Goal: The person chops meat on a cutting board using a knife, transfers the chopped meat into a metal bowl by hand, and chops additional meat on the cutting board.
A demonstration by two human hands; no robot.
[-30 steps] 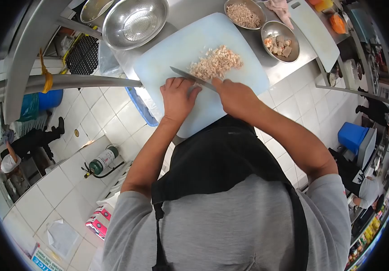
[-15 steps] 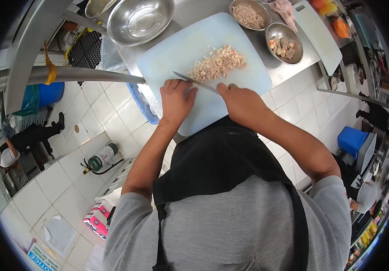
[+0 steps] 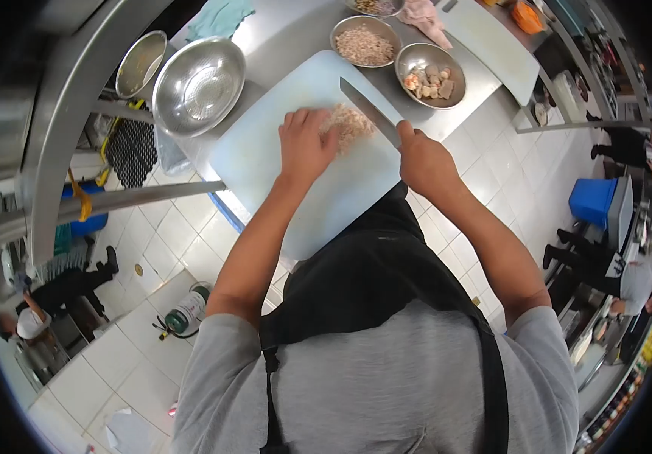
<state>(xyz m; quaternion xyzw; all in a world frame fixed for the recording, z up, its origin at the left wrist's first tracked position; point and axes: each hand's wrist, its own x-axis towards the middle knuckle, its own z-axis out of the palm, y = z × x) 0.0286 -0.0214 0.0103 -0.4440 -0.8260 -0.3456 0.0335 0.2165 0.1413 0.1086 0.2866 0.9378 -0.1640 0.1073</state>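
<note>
- Across the far side of the room's work area runs a steel table [image 3: 288,29], with bowls, cloths and boards on it.
- At its near edge, a pale chopping board [image 3: 333,189] lies turned at a slant, in front of the person.
- At the far right, a second board [image 3: 492,49] lies along the table's right side.
- Left of the chopping board sits a perforated steel colander [image 3: 208,87], with nothing seen in it.
- Beyond the chopping board, a metal bowl [image 3: 367,66] holds finely chopped, pinkish-beige bits; just right of it, a second bowl [image 3: 458,85] holds larger chunks.
- The knife [image 3: 371,110] slants far-left over the board, at the pile's right side; whether its edge touches the board cannot be told.
- The right hand [image 3: 426,163] is closed firmly round the handle.
- The left hand [image 3: 307,147], a little blurred, has fingers close together and thumb apart, at the pile's left edge; it seems to pinch nothing.
- Between hand and blade lies the chopped pile [image 3: 352,129], on the chopping board.
- The step looks like gathering the pile between mincing strokes; another stroke would call for the left fingers clear of the edge and a steady grip.
</note>
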